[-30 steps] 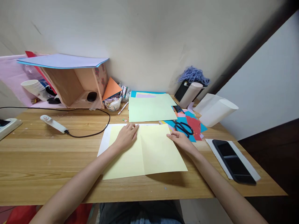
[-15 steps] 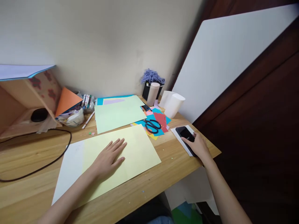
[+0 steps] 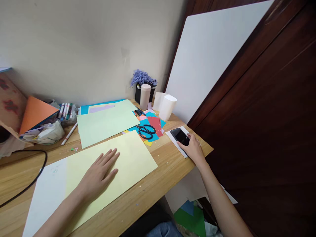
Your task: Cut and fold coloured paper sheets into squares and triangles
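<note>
My left hand (image 3: 98, 174) lies flat on a large pale yellow sheet (image 3: 133, 158), fingers stretched out. A white sheet (image 3: 46, 187) shows along the left side of the yellow one. At the table's right end, my right hand (image 3: 194, 149) grips a black smartphone (image 3: 181, 136) between thumb and fingers. White paper (image 3: 170, 134) lies beneath the phone; whether the phone is slightly raised from it I cannot tell. Black-handled scissors (image 3: 147, 131) rest on coloured paper scraps (image 3: 155, 123) between my hands. A pale green sheet (image 3: 106, 123) is just beyond the yellow one.
At the back stand a pinkish cylinder (image 3: 145, 97), a black holder with purple yarn (image 3: 142, 77) and a curled white paper roll (image 3: 168, 108). Markers (image 3: 65, 110), a plastic tub (image 3: 50, 133) and a black cable (image 3: 37, 177) are at left. A white board (image 3: 209, 49) leans at right.
The view has turned to the right, so the things on the table sit further left. My right hand has shifted slightly around the phone. My left hand stays flat on the yellow sheet.
</note>
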